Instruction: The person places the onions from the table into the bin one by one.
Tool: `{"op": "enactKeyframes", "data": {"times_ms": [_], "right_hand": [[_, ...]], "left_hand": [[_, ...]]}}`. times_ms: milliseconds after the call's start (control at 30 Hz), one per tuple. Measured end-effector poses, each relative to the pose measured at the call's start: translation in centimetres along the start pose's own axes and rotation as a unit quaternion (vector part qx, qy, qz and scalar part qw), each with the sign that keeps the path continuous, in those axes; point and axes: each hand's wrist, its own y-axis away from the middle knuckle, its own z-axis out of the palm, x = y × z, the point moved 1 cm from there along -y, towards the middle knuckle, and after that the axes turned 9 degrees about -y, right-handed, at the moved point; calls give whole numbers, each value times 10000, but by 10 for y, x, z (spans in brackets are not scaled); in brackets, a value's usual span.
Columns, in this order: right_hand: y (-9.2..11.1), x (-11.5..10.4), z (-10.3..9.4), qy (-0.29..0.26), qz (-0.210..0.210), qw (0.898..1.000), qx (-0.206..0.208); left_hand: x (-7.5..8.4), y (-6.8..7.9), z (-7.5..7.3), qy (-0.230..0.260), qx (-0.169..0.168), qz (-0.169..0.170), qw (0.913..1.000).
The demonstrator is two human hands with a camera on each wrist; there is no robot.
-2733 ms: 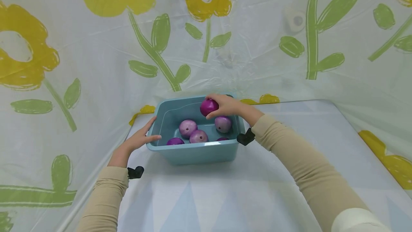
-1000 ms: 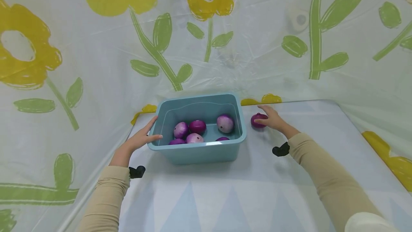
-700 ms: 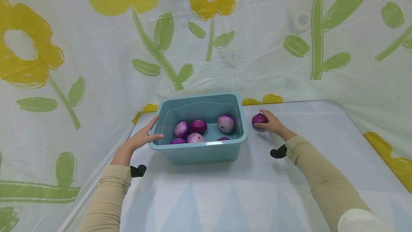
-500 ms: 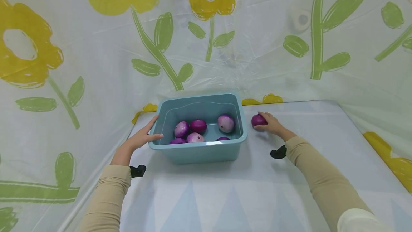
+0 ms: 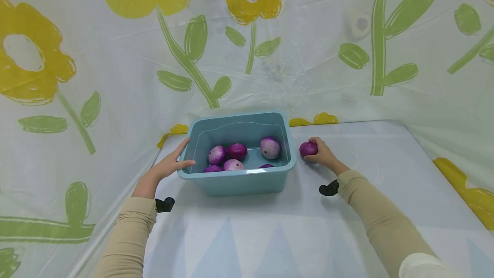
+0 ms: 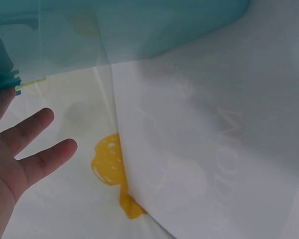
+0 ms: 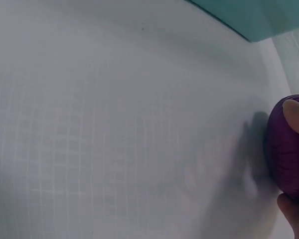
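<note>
Right of the bin, my right hand [image 5: 323, 156] grips a red onion [image 5: 308, 149] between thumb and fingers. In the right wrist view this onion [image 7: 289, 149] shows at the right edge, close over the white table, its shadow beside it. My left hand [image 5: 164, 167] rests spread at the left end of the blue plastic bin [image 5: 243, 183], thumb across the rim. Its fingers [image 6: 47, 160] look straight in the left wrist view, one touching the bin. Inside the bin lie several purple onions, including a dark one [image 5: 237, 152] and a paler one [image 5: 270, 148]; the front wall partly hides some.
The bin stands near the back edge of the white table [image 5: 254, 231], which has pale blue triangles. Behind and around it hangs a whitish sheet [image 5: 301, 55] printed with yellow flowers and green leaves.
Earlier my right hand held a dark onion over the bin; that onion now lies inside. The hand moved right and took hold of another onion on the table. My left hand stayed put.
</note>
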Motion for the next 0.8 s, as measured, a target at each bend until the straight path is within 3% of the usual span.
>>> {"op": "enactKeyframes", "data": {"times_ms": [167,367,533,800], "right_hand": [[2,-1,0,-10,55,10000,7],[0,-9,-8,54,-83,9999,24],[-2,-27,-20,-39,-206,9998,13],[-8,-56,-39,27,-276,9996,22]], "left_hand": [[-30,-17,6,-41,54,-28,10000],[-34,-18,7,-72,49,-56,9999],[-28,-14,5,-33,11,-74,10000],[6,5,-2,89,-38,64,9999]]}}
